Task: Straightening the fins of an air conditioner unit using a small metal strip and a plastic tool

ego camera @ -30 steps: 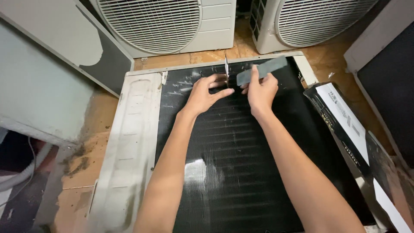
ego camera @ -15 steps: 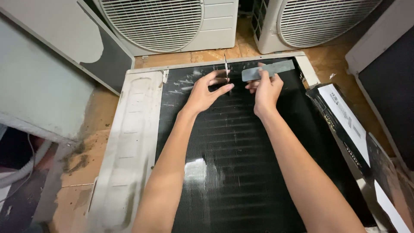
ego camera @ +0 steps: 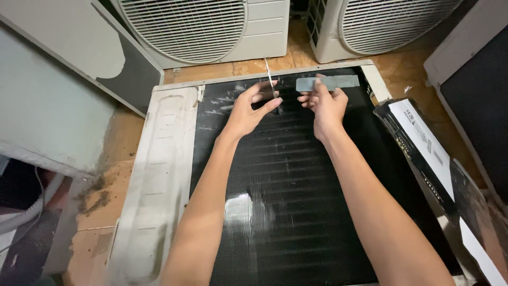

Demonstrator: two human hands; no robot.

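Note:
An air-conditioner unit lies flat on the floor, its black finned coil (ego camera: 296, 175) facing up inside a white casing (ego camera: 159, 175). My left hand (ego camera: 253, 110) rests near the coil's far edge, thumb and fingers pinched around the lower end of a thin white strip (ego camera: 270, 78) that stands there. My right hand (ego camera: 325, 106) is just to the right of it and holds a flat grey rectangular piece (ego camera: 332, 82) level above the coil's top edge. The two hands are a few centimetres apart.
Two white outdoor units with round fan grilles (ego camera: 185, 26) (ego camera: 391, 21) stand behind the coil. A loose white and dark panel (ego camera: 79, 58) leans at the left. A black and white cardboard box (ego camera: 423, 148) lies along the right side. The floor (ego camera: 106, 180) is dusty tile.
My right hand has shifted a little to the right and farther away, and the grey piece has turned from tilted to level. My left hand stays by the thin strip.

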